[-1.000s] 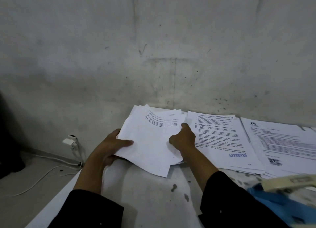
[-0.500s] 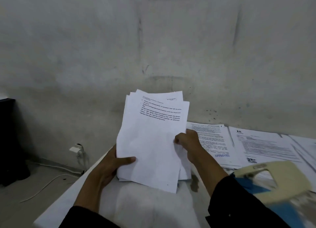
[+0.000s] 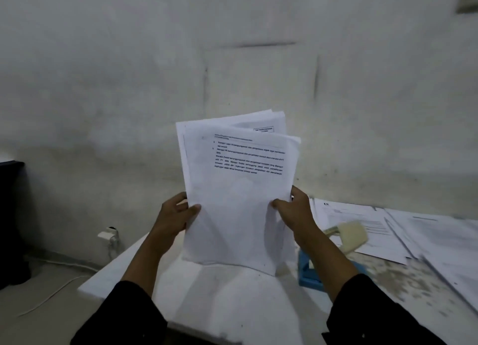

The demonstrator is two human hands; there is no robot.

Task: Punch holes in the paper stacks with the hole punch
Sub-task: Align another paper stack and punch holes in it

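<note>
Two hands hold one sheaf of paper upright over a white table (image 3: 232, 300) that fills the lower middle and lower right of the frame. Behind it rises a stained, scuffed pale wall (image 3: 129, 73). At lower left a white plug (image 3: 108, 235) sits at the foot of the wall, with a thin cable (image 3: 51, 291) trailing over the floor, and a dark piece of furniture (image 3: 11, 215) stands at the left edge.

The paper stack (image 3: 238, 189) stands on its bottom edge at the centre of the frame, its sheets fanned unevenly at the top. The left hand (image 3: 173, 216) grips the stack's left edge, thumb over the front sheet and fingers behind. The right hand (image 3: 294, 212) grips the right edge the same way. Both arms wear dark sleeves.

Right of the stack, partly hidden by the right forearm, the hole punch (image 3: 344, 246) rests on the table, with a cream handle and a blue base. More printed sheets (image 3: 426, 241) lie flat at the right, beyond and beside the punch.

The front sheet carries several lines of black print near its top, too blurred to read.
</note>
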